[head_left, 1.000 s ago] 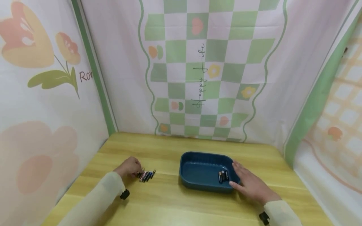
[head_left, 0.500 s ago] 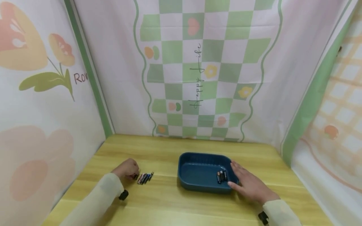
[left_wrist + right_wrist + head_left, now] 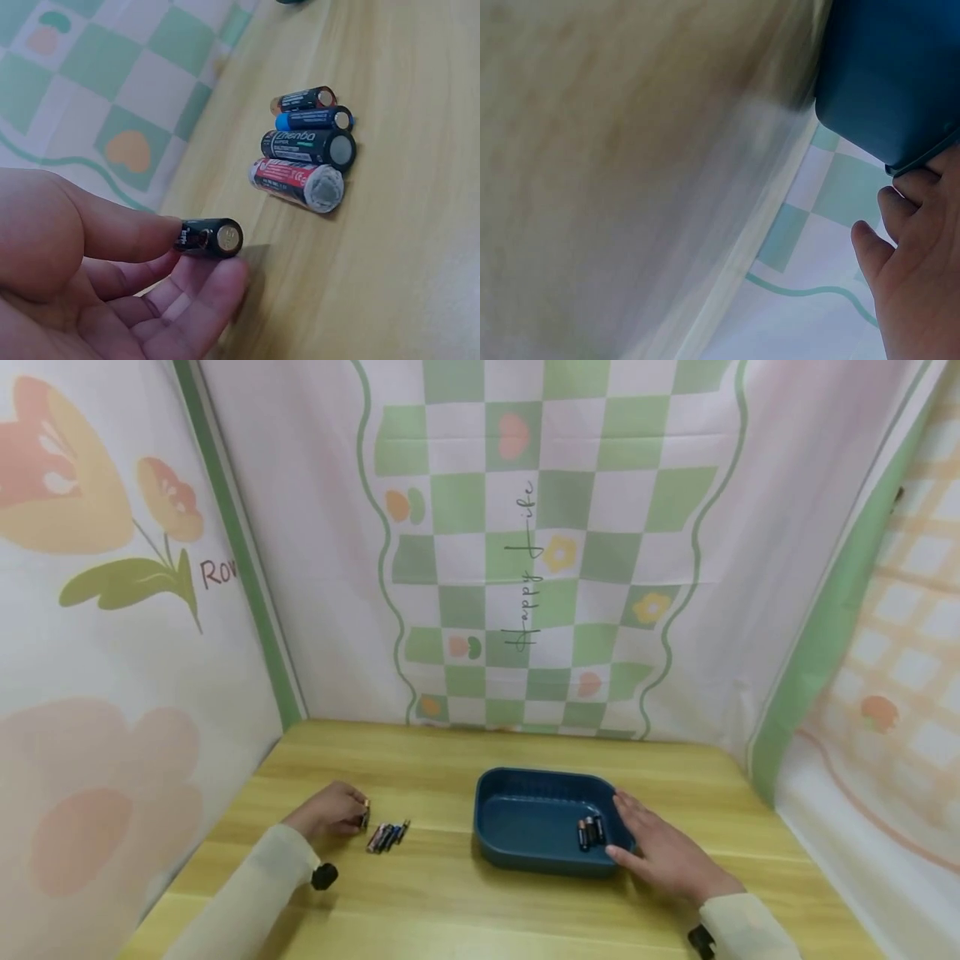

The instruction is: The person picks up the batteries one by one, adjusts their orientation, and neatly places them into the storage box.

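My left hand (image 3: 327, 810) pinches a small black battery (image 3: 210, 237) between thumb and fingers, its flat end facing the left wrist camera. Just right of that hand, several batteries (image 3: 387, 837) lie side by side on the table. In the left wrist view this row has a thick red-and-black battery (image 3: 296, 184) nearest, then a black one with green marks (image 3: 309, 148) and slimmer ones behind. My right hand (image 3: 667, 853) rests against the right end of a dark blue rectangular tray (image 3: 525, 857), fingers extended along its rim. Three batteries (image 3: 590, 832) lie inside, towards that end.
The wood-grain table (image 3: 420, 910) runs back to a hanging cloth (image 3: 517, 610) with green and white checks. Printed cloths also close off the left (image 3: 112, 652) and right sides. Table surface lies between the battery row and the tray.
My left hand has picked a battery from the left end of the row and drawn slightly left, tilting it more upright. The right hand stays at the tray; the head view has shifted slightly.
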`<state>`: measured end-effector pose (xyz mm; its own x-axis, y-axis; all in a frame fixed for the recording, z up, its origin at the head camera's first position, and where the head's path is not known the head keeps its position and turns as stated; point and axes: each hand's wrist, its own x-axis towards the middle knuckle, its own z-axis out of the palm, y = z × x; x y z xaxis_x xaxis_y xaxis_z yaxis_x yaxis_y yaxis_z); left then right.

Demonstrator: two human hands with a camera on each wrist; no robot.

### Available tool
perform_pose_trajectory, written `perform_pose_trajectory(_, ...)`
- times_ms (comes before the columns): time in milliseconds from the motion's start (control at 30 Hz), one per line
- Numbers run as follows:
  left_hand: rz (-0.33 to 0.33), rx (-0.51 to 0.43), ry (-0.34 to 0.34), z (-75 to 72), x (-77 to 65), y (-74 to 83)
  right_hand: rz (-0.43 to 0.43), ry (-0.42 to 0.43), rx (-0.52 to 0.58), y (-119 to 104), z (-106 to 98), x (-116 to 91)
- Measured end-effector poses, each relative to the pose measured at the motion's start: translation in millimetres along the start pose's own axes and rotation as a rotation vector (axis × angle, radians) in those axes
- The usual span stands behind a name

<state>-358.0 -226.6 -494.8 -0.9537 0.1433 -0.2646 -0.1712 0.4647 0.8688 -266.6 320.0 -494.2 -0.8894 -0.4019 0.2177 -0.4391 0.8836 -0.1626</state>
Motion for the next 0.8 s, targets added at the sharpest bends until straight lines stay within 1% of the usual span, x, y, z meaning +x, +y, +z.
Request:
perform_pose_trajectory(100, -0.024, -0.068, -0.009, -1.6, -1.6, -0.7, 0.001, -0.002, 0.000, 0, 1, 0)
perform_pose_trajectory(167, -0.028, -0.111, -0.025, -2.2, -3.2, -1.9, 0.001, -0.004, -0.007, 0, 1, 0)
perform_pose_trajectory(267, -0.032, -0.167, -0.040, -3.0, -5.0, -6.0, -0.006, 0.001, -0.025, 0, 0, 0)
perform_pose_trajectory(367, -0.036, -0.232, -0.037, -4.3, -6.1, -9.9, -0.030, 0.016, -0.048, 0, -1, 0)
perform_pose_trajectory(467, -0.030, -0.287, -0.050, -4.2, -6.5, -13.9, -0.037, 0.008, -0.052, -1, -3, -1)
perform_pose_trajectory(567, -0.027, -0.303, -0.064, -3.6, -6.7, -11.8, -0.019, -0.022, -0.037, -1, -5, -1)
perform_pose_trajectory(667, -0.022, -0.292, -0.082, -4.4, -6.5, -5.1, 0.000, -0.047, -0.022, -1, -7, 0)
perform_pose_trajectory(800, 0.001, -0.293, -0.113, -4.3, -7.0, 2.8, -0.001, -0.057, -0.027, 0, -7, 2)
